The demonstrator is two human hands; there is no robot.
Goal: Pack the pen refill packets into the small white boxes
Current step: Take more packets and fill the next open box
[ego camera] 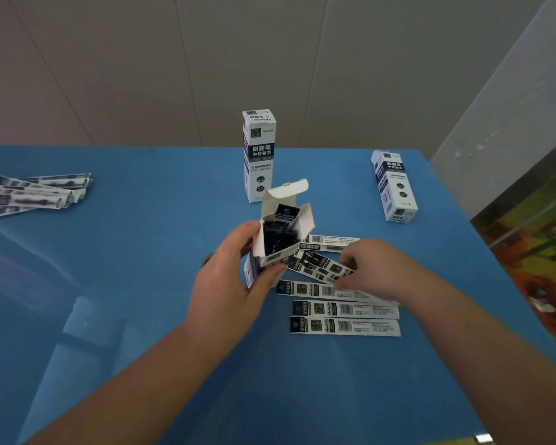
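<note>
Our left hand [228, 284] gripping an open white box [281, 239] of dark packets, our right hand [371, 268] pinching a refill packet [318, 266] just beside it; more loose packets [344, 317] under our right wrist

Blue table [142, 284], white boxes [259, 155] with black panels, black-and-white barcoded packets [344, 326]

Single head-worn view, angled forward and down, close over blue table [142, 252], wall behind
</note>
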